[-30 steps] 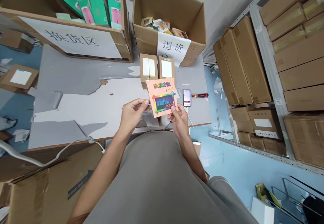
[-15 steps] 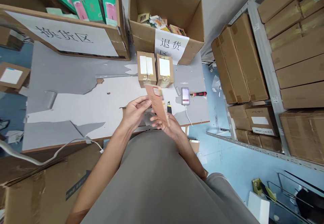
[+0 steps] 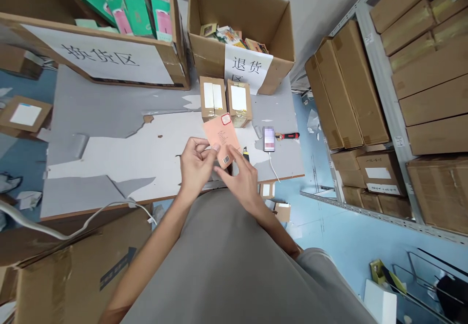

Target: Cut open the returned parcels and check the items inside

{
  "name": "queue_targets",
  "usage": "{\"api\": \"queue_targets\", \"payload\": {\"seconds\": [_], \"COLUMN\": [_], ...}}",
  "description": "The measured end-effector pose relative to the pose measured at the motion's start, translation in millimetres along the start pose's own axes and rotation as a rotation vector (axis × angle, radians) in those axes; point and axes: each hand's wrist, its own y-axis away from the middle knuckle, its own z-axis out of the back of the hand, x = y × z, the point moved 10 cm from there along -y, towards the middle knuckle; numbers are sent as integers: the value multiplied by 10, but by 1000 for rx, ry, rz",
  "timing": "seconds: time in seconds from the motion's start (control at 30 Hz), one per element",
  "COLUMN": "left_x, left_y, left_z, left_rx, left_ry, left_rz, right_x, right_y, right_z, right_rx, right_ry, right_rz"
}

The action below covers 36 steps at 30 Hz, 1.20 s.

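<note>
I hold a small salmon-pink booklet [image 3: 220,132] above the near edge of the table, with printed lines, a red-framed corner mark and a barcode facing me. My left hand [image 3: 195,164] pinches its left edge, thumb on the face. At the lower right edge, the thumb and fingers of my right hand [image 3: 243,177] close around the corner by the barcode. Just right of the booklet, a yellow-and-black utility knife [image 3: 246,154] lies on the table, partly behind my right fingers. A dark item beneath the hands is mostly hidden.
Two small labelled cartons [image 3: 212,96] stand behind the booklet. An open box [image 3: 276,72] holds colourful packs; another open box [image 3: 179,65] holds green packages. A phone [image 3: 268,139] with a cable lies near a red-handled tool [image 3: 291,135]. Shelves [image 3: 388,94] with cartons rise at right.
The booklet has turned from a steep tilt to show its printed face and barcode. My right hand has shifted from beneath it to its lower right edge, while the left keeps its pinch.
</note>
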Motion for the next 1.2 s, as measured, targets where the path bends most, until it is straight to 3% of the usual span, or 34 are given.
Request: {"api": "queue_targets", "payload": {"seconds": [0.1, 0.2, 0.3, 0.4, 0.47, 0.53, 0.7, 0.83, 1.03, 1.13, 1.2], "left_x": [-77, -157, -220, -205, -83, 106, 458, 532, 650, 437, 32], "left_y": [89, 125, 103, 25, -39, -84, -30, -14, -155, -520, -899], "left_z": [-113, -218, -204, 66, 253, 320, 150, 80, 115, -7, -173], "left_rx": [-1, 53, 112, 30, -12, 27, 216, 218, 233, 259, 267], "left_ry": [-3, 4, -49, -124, -93, -25, 53, 68, -57, -100, -121], "left_rz": [-49, -69, -97, -128, -72, 49, 356, 416, 446, 370, 223], "right_x": [-76, -210, -434, -624, -695, -741, -825, -934, -1174, -1123, -932], "right_y": [9, -51, -166, -242, -244, -220, -185, -207, -193, -585, -1082], "right_z": [-80, -48, 27, 51, 76, 104, 84, 76, -92, -68, 53], "right_rx": [-4, -20, -23, 33, 61, 68, 96, 107, 229, 216, 168], "right_ry": [120, 80, -204, -536, -663, -730, -771, -767, -692, -675, -662], "right_rz": [12, -33, -180, -340, -416, -471, -553, -568, -628, -564, -466]}}
